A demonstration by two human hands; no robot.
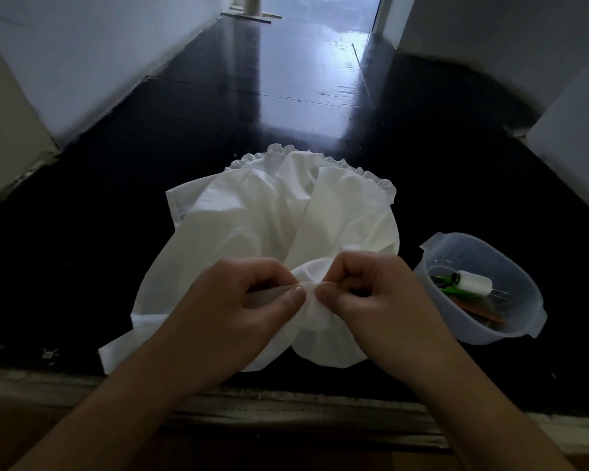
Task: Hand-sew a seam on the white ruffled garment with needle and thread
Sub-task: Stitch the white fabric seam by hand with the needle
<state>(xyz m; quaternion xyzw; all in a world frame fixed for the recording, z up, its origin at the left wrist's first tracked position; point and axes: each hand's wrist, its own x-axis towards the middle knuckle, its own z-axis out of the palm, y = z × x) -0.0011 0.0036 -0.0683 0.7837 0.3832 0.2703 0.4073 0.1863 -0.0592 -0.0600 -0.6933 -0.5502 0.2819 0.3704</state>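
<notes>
Pinching one garment [269, 215] fold, left hand [249, 300] and right hand [364, 294] meet, fingers curled.

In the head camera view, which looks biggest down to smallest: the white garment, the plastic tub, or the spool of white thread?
1. White garment
2. Plastic tub
3. Spool of white thread, lying inside the tub

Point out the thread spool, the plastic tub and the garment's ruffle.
thread spool [473, 284], head view, middle of its white winding
plastic tub [510, 265], head view, far wall
ruffle [374, 176], head view, frilled far edge
</notes>
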